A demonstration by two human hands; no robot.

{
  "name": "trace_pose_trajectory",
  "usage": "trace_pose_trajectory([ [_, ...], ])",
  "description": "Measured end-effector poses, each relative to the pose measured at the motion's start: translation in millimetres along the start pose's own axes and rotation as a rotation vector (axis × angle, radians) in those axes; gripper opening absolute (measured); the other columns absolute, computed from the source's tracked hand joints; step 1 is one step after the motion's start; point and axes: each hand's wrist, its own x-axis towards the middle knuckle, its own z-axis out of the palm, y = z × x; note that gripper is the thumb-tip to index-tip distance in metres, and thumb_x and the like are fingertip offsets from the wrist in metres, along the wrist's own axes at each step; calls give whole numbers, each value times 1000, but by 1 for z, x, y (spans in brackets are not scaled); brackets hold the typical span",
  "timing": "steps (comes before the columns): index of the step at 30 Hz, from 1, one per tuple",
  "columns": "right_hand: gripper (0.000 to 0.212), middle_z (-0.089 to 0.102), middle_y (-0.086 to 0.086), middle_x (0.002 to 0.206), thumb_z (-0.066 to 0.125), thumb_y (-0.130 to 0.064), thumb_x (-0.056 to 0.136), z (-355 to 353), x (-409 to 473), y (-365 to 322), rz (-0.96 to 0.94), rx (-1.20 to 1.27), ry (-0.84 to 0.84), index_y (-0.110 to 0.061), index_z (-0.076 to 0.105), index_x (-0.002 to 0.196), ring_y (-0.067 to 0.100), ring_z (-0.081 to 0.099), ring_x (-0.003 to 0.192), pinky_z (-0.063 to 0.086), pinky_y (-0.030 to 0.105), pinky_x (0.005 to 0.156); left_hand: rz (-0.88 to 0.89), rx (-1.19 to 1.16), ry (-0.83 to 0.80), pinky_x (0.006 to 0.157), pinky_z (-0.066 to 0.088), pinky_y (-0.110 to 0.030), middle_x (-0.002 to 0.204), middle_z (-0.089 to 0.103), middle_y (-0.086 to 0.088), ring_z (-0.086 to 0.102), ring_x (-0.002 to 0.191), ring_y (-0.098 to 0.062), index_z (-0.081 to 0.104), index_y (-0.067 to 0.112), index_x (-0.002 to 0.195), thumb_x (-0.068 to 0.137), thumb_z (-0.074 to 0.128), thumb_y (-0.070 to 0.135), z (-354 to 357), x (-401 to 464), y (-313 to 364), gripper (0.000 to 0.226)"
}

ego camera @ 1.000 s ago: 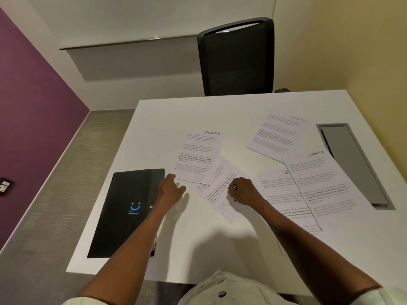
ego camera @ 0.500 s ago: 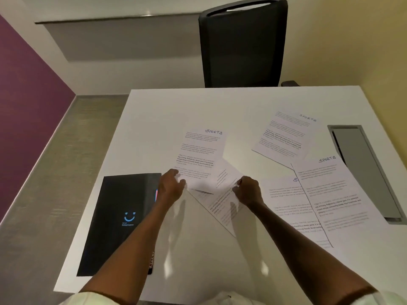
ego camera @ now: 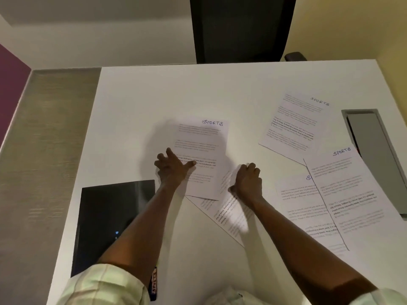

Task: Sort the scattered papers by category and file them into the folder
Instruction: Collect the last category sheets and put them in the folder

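Note:
Several printed sheets lie scattered on the white table (ego camera: pixel 136 102). My left hand (ego camera: pixel 174 167) pinches the left edge of a sheet headed SPORTS (ego camera: pixel 202 146), thumb on top; the sheet is raised and casts a shadow to its left. Partly under it lies a tilted sheet (ego camera: pixel 229 214). My right hand (ego camera: pixel 247 181) has its fingers curled round that sheet's upper edge. A closed black folder (ego camera: pixel 110 216) sits at the table's front left, beside my left forearm. Two more SPORTS sheets lie at the back right (ego camera: pixel 295 126) and the right (ego camera: pixel 350 190), the latter overlapping another sheet (ego camera: pixel 301 208).
A grey cable hatch (ego camera: pixel 374 150) is set into the table at the right edge. A black chair (ego camera: pixel 240 27) stands behind the far edge. The floor drops away on the left.
My left hand has moved from the sheet's lower left corner up along its left edge and lifted that side. The right hand stays on the tilted sheet. The camera has leaned in.

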Motion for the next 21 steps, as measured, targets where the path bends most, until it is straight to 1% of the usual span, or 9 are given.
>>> trace_pose_trajectory([
  [2,83,51,19,108,89,-43,60,6,2,4,-31,-64,38,4,48,114,32,51,94,48,40,65,40,72,34,92,48,-43,133,32,-18,38,120,-35,21,8,148,72,75,64,7,1,-2,109],
  [3,87,53,18,104,89,-45,58,7,4,5,-27,-74,32,4,47,115,31,53,91,47,40,64,56,90,46,89,50,-42,131,33,-19,41,117,-35,21,8,147,70,78,63,9,2,-2,110],
  [5,91,55,13,103,87,-48,61,3,9,5,14,-60,-19,1,41,122,28,55,92,46,40,70,30,49,12,90,51,-43,131,35,-20,46,117,-37,19,5,147,70,82,55,8,6,-1,111],
  [7,87,59,12,105,85,-43,66,-1,15,6,31,23,-69,-3,38,127,28,57,95,44,41,79,-28,-16,-51,91,50,-44,131,41,-19,50,118,-38,22,5,143,72,85,45,2,8,0,103],
  [10,69,67,10,102,82,-30,72,-4,23,16,78,217,-131,-7,45,126,30,63,96,47,40,82,-20,-67,-47,78,50,-38,122,59,-14,62,107,-35,42,5,128,80,80,34,-5,10,-9,68],
  [12,37,71,6,88,75,-18,72,-8,24,23,119,328,-139,-10,59,105,28,67,84,53,36,72,35,-148,-30,75,50,-32,119,67,-12,66,103,-33,57,4,120,88,70,27,-8,8,-16,42],
  [14,10,67,-1,70,63,-10,70,-14,21,30,158,397,-124,-15,61,78,24,65,72,49,31,61,46,-265,24,78,54,-33,117,69,-14,67,102,-33,64,3,117,92,64,21,-12,2,-23,31],
  [17,3,62,-3,69,60,-8,75,-23,12,42,194,453,-50,-11,61,75,22,60,72,39,28,57,44,-427,159,87,57,-43,116,69,-18,66,104,-37,64,1,115,93,61,13,-23,-14,-29,26],
  [21,8,60,1,82,66,-14,82,-41,2,61,238,573,80,-8,61,83,22,55,77,40,27,64,8,-501,288,88,55,-43,120,67,-19,64,107,-37,62,-1,118,96,58,6,-39,-39,-35,24],
])
